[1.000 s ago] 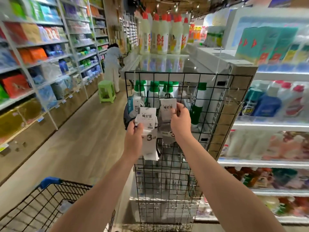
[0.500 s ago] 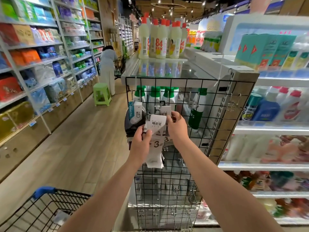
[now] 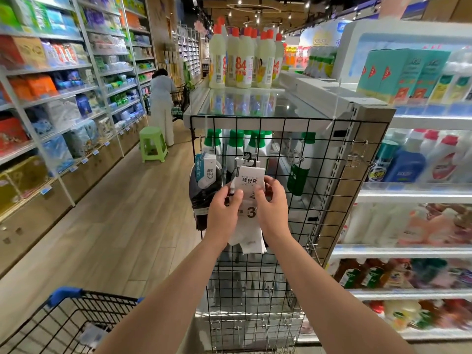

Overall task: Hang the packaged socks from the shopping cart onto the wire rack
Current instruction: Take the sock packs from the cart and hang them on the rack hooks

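Observation:
A black wire rack (image 3: 319, 175) stands upright at the end of a shelf unit. A white sock pack (image 3: 249, 180) with a paper label and a large "3" hangs in front of it from a black hook at its top. My left hand (image 3: 224, 213) pinches the pack's left edge. My right hand (image 3: 270, 208) grips its right side, fingers curled over the label. A dark sock pack (image 3: 204, 185) with a white-and-blue label hangs on the rack just left of them. The shopping cart (image 3: 76, 318), black wire with blue handle, sits at lower left.
Empty metal pegs (image 3: 293, 154) stick out of the rack to the right and lower down. Shelves of goods line both sides of the wooden-floored aisle. A green stool (image 3: 153, 144) and a person in white with a cart (image 3: 163, 103) are further down the aisle.
Both hands came together on the white sock pack. The pack rose and shifted right in front of the one behind, and its hook now sits at the rack's peg.

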The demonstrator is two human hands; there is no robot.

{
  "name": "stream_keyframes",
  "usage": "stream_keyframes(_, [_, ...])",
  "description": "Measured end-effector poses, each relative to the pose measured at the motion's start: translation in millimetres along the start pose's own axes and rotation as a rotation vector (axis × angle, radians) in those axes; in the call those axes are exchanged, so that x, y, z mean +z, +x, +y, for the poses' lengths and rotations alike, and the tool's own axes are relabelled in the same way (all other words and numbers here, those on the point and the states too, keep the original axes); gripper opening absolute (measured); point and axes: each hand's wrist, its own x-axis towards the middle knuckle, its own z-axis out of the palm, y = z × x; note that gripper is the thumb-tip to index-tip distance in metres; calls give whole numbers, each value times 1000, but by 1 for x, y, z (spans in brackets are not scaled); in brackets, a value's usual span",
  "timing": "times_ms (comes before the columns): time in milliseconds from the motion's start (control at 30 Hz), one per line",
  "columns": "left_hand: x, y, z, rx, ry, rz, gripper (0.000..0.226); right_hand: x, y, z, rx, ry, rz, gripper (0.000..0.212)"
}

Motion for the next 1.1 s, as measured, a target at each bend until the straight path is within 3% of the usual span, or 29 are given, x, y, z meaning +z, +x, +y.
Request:
stream_keyframes(167, [7, 14, 7, -32, 1, 132, 52, 7, 14, -6, -4, -30, 14, 26])
stream_keyframes(467, [12, 29, 3, 14, 150, 181, 49, 19, 28, -2, 52, -131, 62, 39])
stream_keyframes(700, [20, 29, 4, 14, 234, 127, 31, 12, 29, 2, 47, -189, 120, 36])
stream_keyframes(833, [23, 26, 6, -7, 234, 119, 33, 9, 23, 3, 44, -192, 79, 42])
stream_keyframes(967, [25, 24, 5, -28, 201, 112, 20, 11, 16, 5, 38, -211, 37, 46])
stream_keyframes(1100, [23, 13, 1, -8, 211, 113, 27, 7, 3, 7, 30, -260, 43, 47])
